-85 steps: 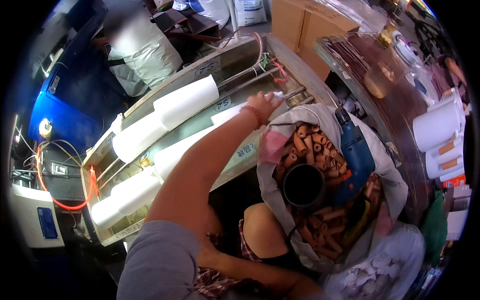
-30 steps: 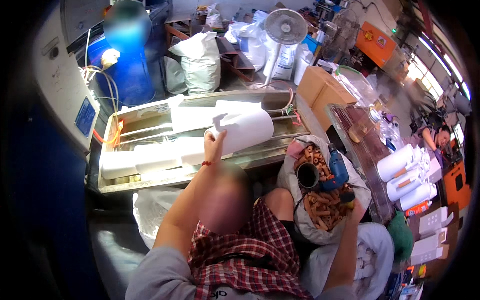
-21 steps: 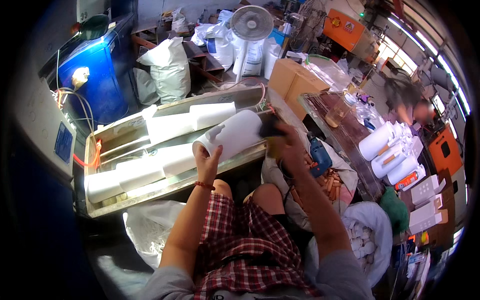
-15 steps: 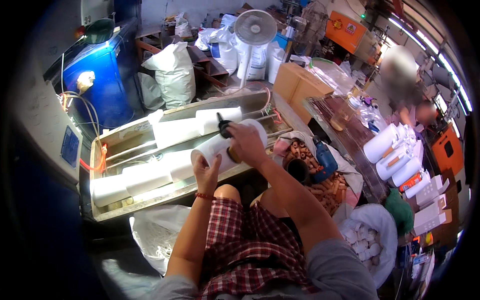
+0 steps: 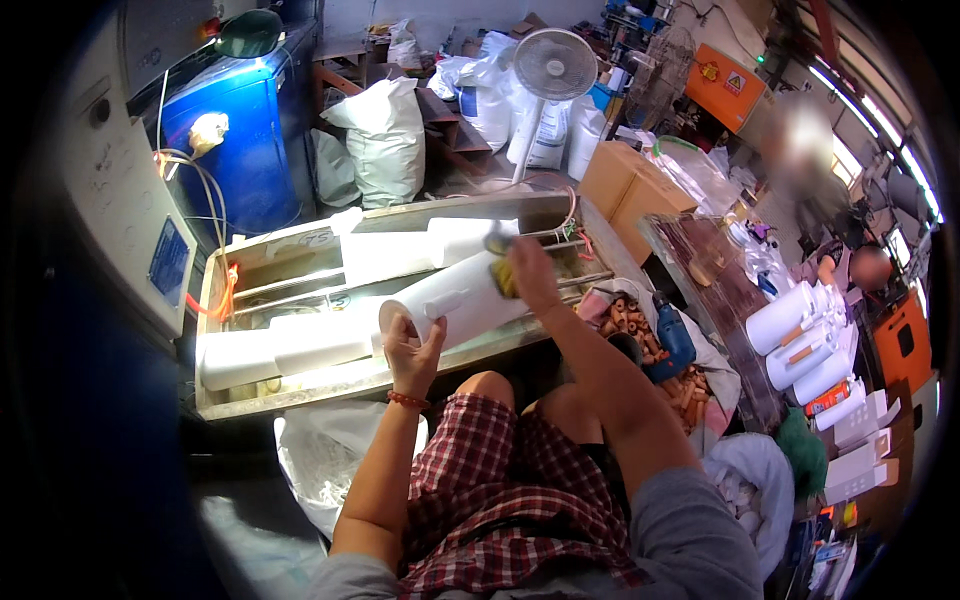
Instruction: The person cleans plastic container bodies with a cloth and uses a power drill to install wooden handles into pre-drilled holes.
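My left hand (image 5: 410, 358) grips the near left end of a white plastic cylinder (image 5: 450, 305), thumb pressed on its outer wall. The cylinder lies tilted over a long wooden trough (image 5: 205, 395), its far end up and to the right. At that far end my right hand (image 5: 534, 278), smeared by motion, is closed round a small yellow-and-black hand tool (image 5: 503, 278) whose kind I cannot make out. More white cylinders lie in the trough: a back pair (image 5: 385, 258) and a front row (image 5: 322, 335).
Right of the trough, a sack of brown tube pieces (image 5: 690, 395) holds a blue power drill (image 5: 675, 345). White jugs (image 5: 780, 318) stand on the dark table (image 5: 690, 270) at right. A fan (image 5: 555, 65) and a cardboard box (image 5: 635, 185) are behind. A white bag (image 5: 335, 450) sits below the trough.
My right hand has moved along the cylinder to its far right end, taking the tool with it. The cylinder's left end stays in my left hand. The whole view has shifted slightly.
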### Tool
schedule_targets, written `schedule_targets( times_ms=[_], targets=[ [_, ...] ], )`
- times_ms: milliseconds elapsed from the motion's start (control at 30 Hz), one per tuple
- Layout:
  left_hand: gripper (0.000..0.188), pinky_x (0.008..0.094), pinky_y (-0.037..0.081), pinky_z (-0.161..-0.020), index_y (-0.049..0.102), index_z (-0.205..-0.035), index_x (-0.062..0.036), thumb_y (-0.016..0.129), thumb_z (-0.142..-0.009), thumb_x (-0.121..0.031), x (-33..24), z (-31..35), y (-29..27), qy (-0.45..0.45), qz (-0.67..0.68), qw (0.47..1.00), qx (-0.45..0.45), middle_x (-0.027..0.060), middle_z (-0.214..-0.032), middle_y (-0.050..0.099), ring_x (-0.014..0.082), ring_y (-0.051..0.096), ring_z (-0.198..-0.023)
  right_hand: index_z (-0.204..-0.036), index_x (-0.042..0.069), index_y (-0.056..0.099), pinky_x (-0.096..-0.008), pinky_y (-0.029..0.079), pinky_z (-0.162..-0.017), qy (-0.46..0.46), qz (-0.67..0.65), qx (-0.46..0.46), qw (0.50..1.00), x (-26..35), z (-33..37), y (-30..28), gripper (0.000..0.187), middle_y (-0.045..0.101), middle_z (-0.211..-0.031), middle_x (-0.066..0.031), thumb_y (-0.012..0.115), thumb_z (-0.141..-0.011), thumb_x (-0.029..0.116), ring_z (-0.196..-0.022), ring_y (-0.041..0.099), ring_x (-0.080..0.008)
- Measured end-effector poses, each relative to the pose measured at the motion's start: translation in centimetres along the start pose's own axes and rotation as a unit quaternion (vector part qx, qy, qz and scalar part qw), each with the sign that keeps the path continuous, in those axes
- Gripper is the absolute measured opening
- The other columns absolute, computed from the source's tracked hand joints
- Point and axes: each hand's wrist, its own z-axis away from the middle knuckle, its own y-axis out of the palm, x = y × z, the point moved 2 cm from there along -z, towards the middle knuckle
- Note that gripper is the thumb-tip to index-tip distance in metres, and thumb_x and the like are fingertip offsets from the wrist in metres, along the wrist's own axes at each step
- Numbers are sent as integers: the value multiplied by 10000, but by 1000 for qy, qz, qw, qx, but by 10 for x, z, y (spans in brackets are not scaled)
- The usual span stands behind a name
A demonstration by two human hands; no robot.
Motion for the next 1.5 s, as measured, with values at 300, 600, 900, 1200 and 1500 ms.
schedule_targets(
  times_ms=[300, 600, 900, 1200, 1500],
  targets=[
    [244, 251, 447, -638, 450, -849, -31, 672, -750, -56, -21, 2, -11, 9, -59, 998, -13, 18, -714, 471, 103, 478, -665, -912, 78, 558, -379, 482, -696, -139, -46, 177, 973, 168, 28, 6, 194, 581, -872, -108, 659, -812, 210, -817, 594, -305],
    [291, 231, 468, -766, 502, -1086, -8, 651, -840, -51, -39, 10, -44, -63, 130, 986, -80, 42, -971, 576, 98, 553, -874, -1062, 102, 529, -411, 431, -872, -352, 10, 81, 933, 163, 34, 4, 352, 570, -1079, -77, 656, -788, 283, -998, 570, -265],
    [372, 287, 470, -792, 548, -1087, 0, 698, -751, -56, -65, 30, -78, 46, -179, 982, 29, 63, -971, 588, 146, 562, -890, -1071, 73, 566, -519, 287, -1008, -185, 46, 185, 964, 138, 10, 4, 355, 597, -1081, -124, 507, -868, 358, -1080, 539, -277],
    [387, 329, 428, -892, 534, -1196, -7, 603, -885, -226, -84, 43, -62, -137, 52, 985, -88, 83, -1098, 576, 185, 545, -994, -1019, 58, 559, -466, 372, -922, -215, -3, -18, 976, 126, 49, -68, 361, 574, -1113, -124, 661, -719, 231, -1083, 522, -307],
    [431, 363, 413, -950, 444, -1268, -32, 468, -954, -326, -77, 75, -83, -332, 145, 932, 25, 106, -1183, 543, 217, 522, -1096, -916, 51, 608, -373, 501, -782, -101, 92, -20, 990, 49, 171, -223, 301, 614, -1076, -93, 643, -618, 35, -924, 600, -293]
  ],
)
